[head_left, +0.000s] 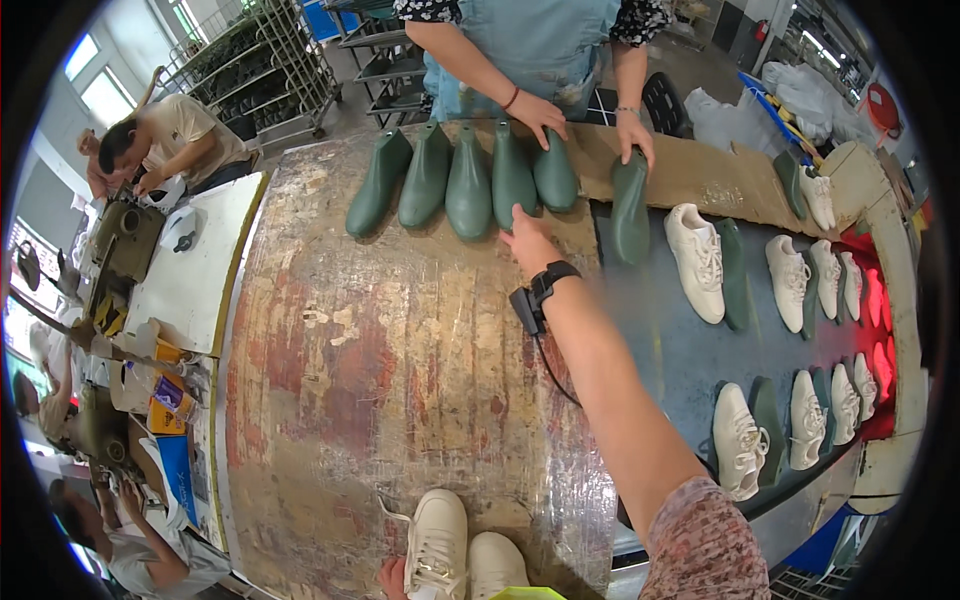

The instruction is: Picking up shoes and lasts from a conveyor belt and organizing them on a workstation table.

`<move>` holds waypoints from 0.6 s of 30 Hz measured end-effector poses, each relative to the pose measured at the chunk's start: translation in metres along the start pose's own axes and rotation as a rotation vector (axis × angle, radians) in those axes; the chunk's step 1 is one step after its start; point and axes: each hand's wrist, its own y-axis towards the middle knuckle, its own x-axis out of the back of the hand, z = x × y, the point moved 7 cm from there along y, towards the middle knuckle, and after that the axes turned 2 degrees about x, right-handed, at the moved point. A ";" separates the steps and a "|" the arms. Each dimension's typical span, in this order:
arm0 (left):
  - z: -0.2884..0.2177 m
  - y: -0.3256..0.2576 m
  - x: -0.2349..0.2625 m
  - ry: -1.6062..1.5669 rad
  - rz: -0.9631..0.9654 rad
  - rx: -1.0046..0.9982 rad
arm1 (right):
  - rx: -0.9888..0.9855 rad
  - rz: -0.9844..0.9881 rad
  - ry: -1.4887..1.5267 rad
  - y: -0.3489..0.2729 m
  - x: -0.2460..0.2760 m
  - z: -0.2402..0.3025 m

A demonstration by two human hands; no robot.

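Observation:
My right hand [530, 245] reaches across the table, its thumb and finger at the toe of a green shoe last [511, 178], the fourth in a row of several. At the lower edge, part of my left hand [392, 577] shows against the side of a cream lace-up sneaker [437, 540]; most of its fingers are hidden. Beside that stands a second cream sneaker [497, 563], cut off by the frame. Across the table, a co-worker's hand [541, 113] rests on the fifth last [555, 175]. The co-worker's other hand [633, 137] holds a separate green last [629, 210] over the dark belt.
On the right, a dark conveyor belt [668, 362] carries cream sneakers paired with green lasts toward a red-lit opening [878, 300]. A cardboard strip [700, 185] lies along its far side. At left, people sit by sewing machines and a white bench [190, 275].

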 end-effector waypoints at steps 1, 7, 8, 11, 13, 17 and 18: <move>-0.011 0.010 0.001 -0.002 0.008 -0.005 | 0.005 -0.008 0.003 0.006 0.008 0.005; -0.051 0.013 0.021 0.261 -0.069 0.085 | 0.027 0.016 -0.280 -0.048 0.050 -0.018; -0.040 0.008 0.019 0.260 -0.057 0.074 | -0.010 0.102 -0.328 -0.053 0.056 -0.023; 0.008 -0.002 0.008 0.133 -0.117 0.061 | -0.028 0.155 -0.385 -0.070 0.086 -0.027; -0.002 0.004 0.010 0.144 -0.113 0.016 | 0.071 0.094 -0.444 -0.086 0.096 -0.016; 0.038 0.002 -0.008 -0.047 -0.127 0.091 | 0.077 0.262 -0.664 -0.100 0.133 -0.018; 0.031 0.003 -0.012 0.000 -0.094 0.100 | 0.056 0.223 -0.663 -0.102 0.150 -0.016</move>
